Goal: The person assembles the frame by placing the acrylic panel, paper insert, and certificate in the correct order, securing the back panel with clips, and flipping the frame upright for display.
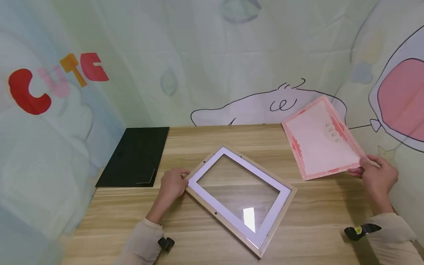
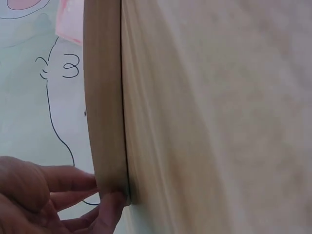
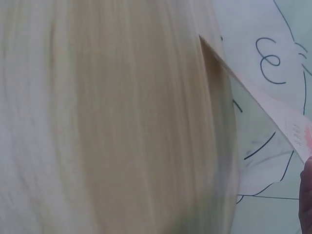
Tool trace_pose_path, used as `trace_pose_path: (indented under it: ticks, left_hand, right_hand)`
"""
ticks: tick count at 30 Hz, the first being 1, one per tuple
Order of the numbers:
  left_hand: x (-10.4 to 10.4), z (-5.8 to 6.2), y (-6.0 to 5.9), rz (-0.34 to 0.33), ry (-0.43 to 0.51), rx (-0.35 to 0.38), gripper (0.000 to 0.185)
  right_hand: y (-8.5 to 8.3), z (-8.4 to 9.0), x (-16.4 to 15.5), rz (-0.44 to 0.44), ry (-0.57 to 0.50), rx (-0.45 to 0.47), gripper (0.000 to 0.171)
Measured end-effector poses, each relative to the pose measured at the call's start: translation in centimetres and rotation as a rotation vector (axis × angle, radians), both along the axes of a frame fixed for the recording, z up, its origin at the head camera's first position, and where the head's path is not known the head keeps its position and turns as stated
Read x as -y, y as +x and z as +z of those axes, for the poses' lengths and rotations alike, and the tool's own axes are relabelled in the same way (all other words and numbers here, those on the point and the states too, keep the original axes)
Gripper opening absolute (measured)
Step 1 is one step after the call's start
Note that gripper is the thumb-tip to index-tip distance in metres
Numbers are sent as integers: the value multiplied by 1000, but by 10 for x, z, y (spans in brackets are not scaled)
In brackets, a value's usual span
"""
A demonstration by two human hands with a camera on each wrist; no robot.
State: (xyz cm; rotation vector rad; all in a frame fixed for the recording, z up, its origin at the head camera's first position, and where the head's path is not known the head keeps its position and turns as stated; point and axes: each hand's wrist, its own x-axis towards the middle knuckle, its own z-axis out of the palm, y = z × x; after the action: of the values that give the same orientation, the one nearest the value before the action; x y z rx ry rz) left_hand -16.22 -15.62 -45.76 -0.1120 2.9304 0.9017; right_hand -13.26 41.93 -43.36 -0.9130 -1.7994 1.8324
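Frame position: the picture frame [image 1: 239,197] lay flat on the table [image 1: 318,228], turned at a slant, its long axis running from far left to near right, glass and white mat inside the wooden border
Left hand: the left hand [image 1: 172,184] rested at the frame's left corner, fingers curled against the wooden edge; the left wrist view showed fingertips [image 2: 109,207] touching that edge
Right hand: the right hand [image 1: 377,175] pinched the near right corner of the certificate [image 1: 322,138], thumb on top
Certificate position: the pink-bordered sheet was held tilted above the table, to the right of the frame and beyond it, apart from it
Nearer hand: the left was on the frame; the right was well apart from it
Far left: a black backing board [image 1: 135,156] lay flat at the table's far left corner
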Motion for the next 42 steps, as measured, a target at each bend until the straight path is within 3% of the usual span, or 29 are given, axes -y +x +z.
trace_pose_path:
  ticks: [6,14,20,24,28,33,38,42]
  left_hand:
    - [-1,-6,-18,11,46,-42,36]
    - [-8,-15,-41,32,107,-119,26]
    - [-13,-21,-51,87,135,-137,33]
    - [-17,-23,-57,130,113,-130,29]
    - [-23,-27,-62,128,100,-180,26]
    - [-35,-25,-58,136,100,-206,28]
    - [-52,-17,-48,84,64,-187,37]
    - [-63,-14,-44,70,43,-164,34]
  right_hand:
    - [7,13,18,-70,67,-153,23]
    - [18,41,62,-44,476,-279,26]
    - [27,58,93,24,604,-385,25]
    - [33,60,111,89,641,-416,22]
    - [38,58,128,131,717,-429,19]
    - [42,54,140,171,816,-483,17]
    - [49,54,144,196,963,-526,15]
    - [56,58,150,200,1087,-532,14]
